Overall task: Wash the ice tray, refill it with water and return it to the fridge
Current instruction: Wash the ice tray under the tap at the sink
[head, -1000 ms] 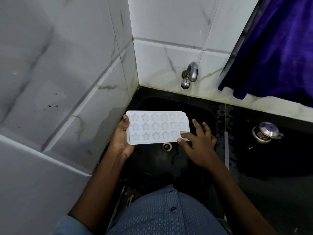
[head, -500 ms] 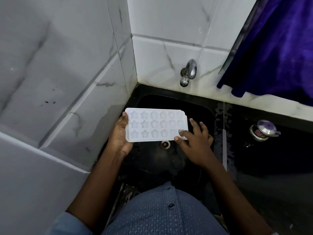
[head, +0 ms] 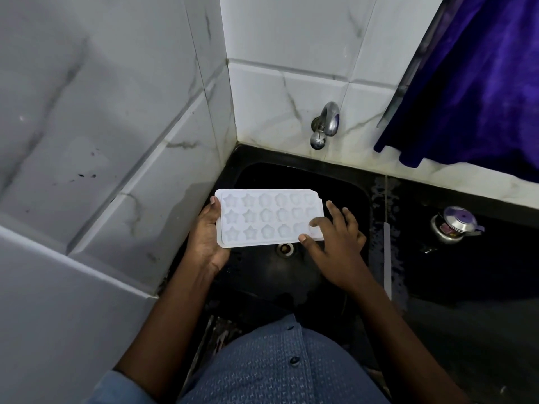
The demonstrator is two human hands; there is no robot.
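Observation:
A white ice tray (head: 267, 218) with star and flower shaped cells is held level over the black sink (head: 344, 188), cells facing up. My left hand (head: 207, 237) grips its left end, thumb on the rim and palm underneath. My right hand (head: 332, 240) is at the tray's right end with fingers spread and fairly straight; the index fingertip presses on a cell near the right edge and the thumb touches the near rim. A chrome tap (head: 325, 125) sticks out of the tiled wall above the sink. No water runs from it.
The drain (head: 285, 248) shows just below the tray. White marble tiles wall in the sink at left and behind. A wet black counter (head: 466, 272) lies to the right with a small steel lidded pot (head: 453, 224). A purple cloth (head: 481, 83) hangs at upper right.
The tray and both hands stay in nearly the same place over the sink. My right index finger has shifted slightly along the tray's right cells.

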